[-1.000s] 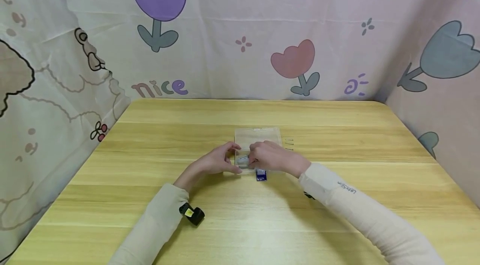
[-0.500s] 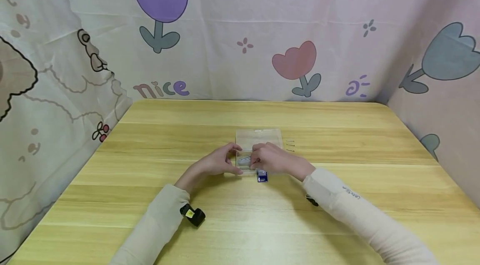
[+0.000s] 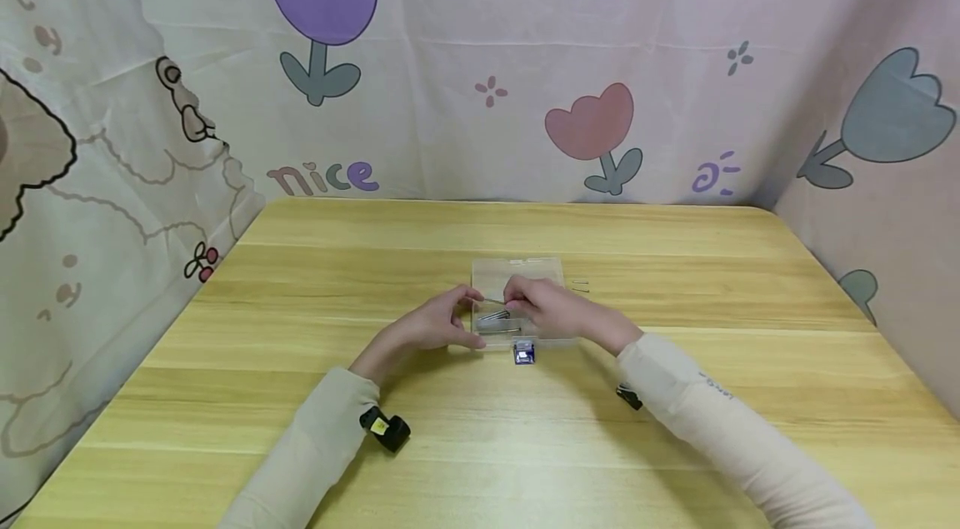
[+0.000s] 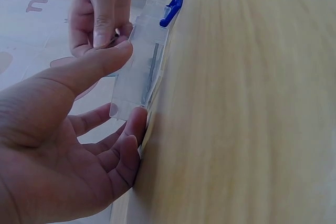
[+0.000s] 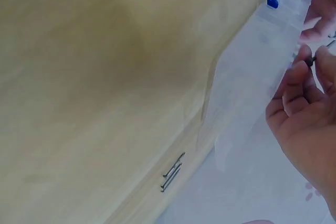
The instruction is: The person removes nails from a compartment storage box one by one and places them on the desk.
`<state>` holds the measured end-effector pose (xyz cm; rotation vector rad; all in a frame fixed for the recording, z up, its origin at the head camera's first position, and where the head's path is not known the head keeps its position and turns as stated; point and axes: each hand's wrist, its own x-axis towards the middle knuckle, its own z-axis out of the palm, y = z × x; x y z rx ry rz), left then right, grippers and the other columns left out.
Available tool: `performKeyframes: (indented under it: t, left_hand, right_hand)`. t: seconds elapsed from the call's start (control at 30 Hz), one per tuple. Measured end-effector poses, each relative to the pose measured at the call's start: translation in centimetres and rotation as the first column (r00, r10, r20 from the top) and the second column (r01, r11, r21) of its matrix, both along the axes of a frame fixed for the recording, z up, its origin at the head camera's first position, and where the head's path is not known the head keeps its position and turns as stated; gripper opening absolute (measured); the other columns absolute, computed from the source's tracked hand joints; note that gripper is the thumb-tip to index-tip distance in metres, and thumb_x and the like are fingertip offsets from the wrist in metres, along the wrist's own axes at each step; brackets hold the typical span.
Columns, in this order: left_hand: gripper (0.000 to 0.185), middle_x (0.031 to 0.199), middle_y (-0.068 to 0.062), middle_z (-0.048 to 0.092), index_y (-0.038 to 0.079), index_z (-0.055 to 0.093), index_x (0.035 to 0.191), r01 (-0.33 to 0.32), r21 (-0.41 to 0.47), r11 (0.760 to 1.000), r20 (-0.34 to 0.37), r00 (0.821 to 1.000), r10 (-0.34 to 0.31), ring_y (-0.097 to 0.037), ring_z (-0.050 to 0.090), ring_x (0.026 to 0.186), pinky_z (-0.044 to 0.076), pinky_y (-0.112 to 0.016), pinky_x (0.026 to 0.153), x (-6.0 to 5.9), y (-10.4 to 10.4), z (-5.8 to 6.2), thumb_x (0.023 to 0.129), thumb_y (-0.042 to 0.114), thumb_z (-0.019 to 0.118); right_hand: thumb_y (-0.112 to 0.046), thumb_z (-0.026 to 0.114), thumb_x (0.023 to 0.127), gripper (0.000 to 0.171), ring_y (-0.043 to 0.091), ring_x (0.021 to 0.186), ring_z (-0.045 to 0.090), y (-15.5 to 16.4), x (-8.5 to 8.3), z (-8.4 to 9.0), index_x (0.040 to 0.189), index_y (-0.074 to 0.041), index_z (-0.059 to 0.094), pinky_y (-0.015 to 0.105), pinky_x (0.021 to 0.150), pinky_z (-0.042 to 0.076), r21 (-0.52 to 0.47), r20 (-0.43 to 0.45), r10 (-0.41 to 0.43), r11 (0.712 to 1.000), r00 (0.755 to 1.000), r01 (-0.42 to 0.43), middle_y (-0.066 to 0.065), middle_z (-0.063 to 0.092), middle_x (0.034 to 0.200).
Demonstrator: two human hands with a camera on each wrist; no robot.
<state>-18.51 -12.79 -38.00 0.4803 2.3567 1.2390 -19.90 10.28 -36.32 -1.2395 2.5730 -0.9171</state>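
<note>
A clear plastic box [image 3: 551,336] lies with its lid [image 3: 491,272] folded back, a blue clasp [image 3: 524,356] on its near side. My left hand [image 3: 426,321] grips the box's left end, thumb at one corner and fingers at the other. My right hand [image 3: 558,312] is over the box, and its thumb and fingertips pinch a thin metal nail [image 3: 492,301], whose dark head [image 5: 310,62] shows in the right wrist view. Several more nails [image 3: 493,316] lie inside the box. Part of the lid is hidden behind my right hand.
To the right of the box, a few nails [image 5: 170,177] lie side by side on the wooden table [image 3: 480,446]. Behind the table's far edge hangs a printed cloth [image 3: 450,96] with flowers, and more of it covers both sides.
My right hand has come up out of the box with a nail in its fingertips, uncovering more of the nails inside. My left hand stays at the box's left end.
</note>
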Motion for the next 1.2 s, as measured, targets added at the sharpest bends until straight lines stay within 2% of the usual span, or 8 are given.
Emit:
performKeyframes:
  t: [0.2,0.37,0.5,0.63,0.8,1.07,1.2]
  left_hand:
    - [0.065,0.126,-0.014,0.050,0.007,0.046,0.132,-0.006,-0.016,1.000,0.003,1.000,0.006,-0.018,0.049,0.072,0.041,-0.028,0.058,-0.1,0.1,-0.1,0.078,0.012,0.082]
    - [0.066,0.125,-0.013,0.050,0.008,0.046,0.133,-0.020,-0.027,0.999,0.008,1.000,0.021,-0.019,0.049,0.073,0.041,-0.027,0.058,-0.1,0.2,-0.1,0.078,0.013,0.082]
    - [0.066,0.126,-0.012,0.050,0.008,0.047,0.133,-0.033,-0.029,0.999,0.013,0.999,0.033,-0.019,0.049,0.073,0.041,-0.027,0.058,0.0,0.3,0.0,0.077,0.013,0.082]
    - [0.066,0.128,-0.012,0.049,0.008,0.046,0.134,-0.032,-0.025,0.999,0.016,0.999,0.033,-0.019,0.049,0.074,0.041,-0.028,0.059,0.2,0.2,0.1,0.078,0.013,0.082]
    - [0.067,0.129,-0.012,0.048,0.008,0.046,0.134,-0.026,-0.028,0.999,0.011,1.000,0.027,-0.018,0.049,0.075,0.040,-0.027,0.059,0.2,0.2,0.0,0.078,0.012,0.081]
    - [0.068,0.131,-0.012,0.048,0.009,0.046,0.135,-0.038,-0.016,0.999,0.032,0.999,0.038,-0.019,0.049,0.075,0.040,-0.028,0.059,0.3,0.1,-0.1,0.078,0.013,0.082]
    - [0.068,0.130,-0.012,0.048,0.010,0.046,0.134,-0.043,-0.005,0.999,0.040,0.998,0.044,-0.019,0.049,0.075,0.039,-0.028,0.059,0.2,0.1,-0.2,0.077,0.013,0.082]
  right_hand:
    - [0.001,0.055,0.096,0.009,0.014,0.076,0.055,0.6,-0.3,0.4,0.104,0.004,0.060,0.029,0.070,0.049,-0.050,-0.016,-0.033,0.998,0.999,0.032,0.010,0.063,0.087]
    - [-0.002,0.061,0.093,0.013,0.016,0.082,0.061,1.2,-0.6,0.6,0.104,0.003,0.067,0.030,0.073,0.051,-0.060,-0.040,-0.085,0.995,0.996,0.082,0.009,0.068,0.095]
    - [-0.004,0.062,0.094,0.012,0.014,0.081,0.058,2.0,-0.9,0.7,0.102,0.001,0.069,0.030,0.072,0.049,-0.070,0.009,-0.147,0.987,0.989,0.147,0.006,0.067,0.097]
    - [-0.005,0.062,0.093,0.013,0.016,0.082,0.057,3.1,-1.1,1.1,0.102,0.002,0.068,0.032,0.073,0.049,-0.081,0.077,-0.226,0.969,0.971,0.232,0.004,0.065,0.091]
    - [-0.003,0.064,0.092,0.010,0.020,0.084,0.056,4.9,-1.8,1.5,0.099,0.002,0.068,0.036,0.077,0.048,-0.089,0.109,-0.312,0.943,0.944,0.322,0.004,0.064,0.088]
    - [-0.006,0.065,0.091,0.009,0.022,0.085,0.056,7.8,-2.9,1.4,0.096,0.001,0.068,0.035,0.075,0.046,-0.103,0.173,-0.393,0.904,0.903,0.414,0.005,0.065,0.088]
    - [-0.005,0.064,0.092,0.012,0.023,0.087,0.055,9.0,-3.3,0.9,0.099,0.004,0.067,0.035,0.076,0.046,-0.095,0.168,-0.428,0.890,0.888,0.447,0.007,0.065,0.090]
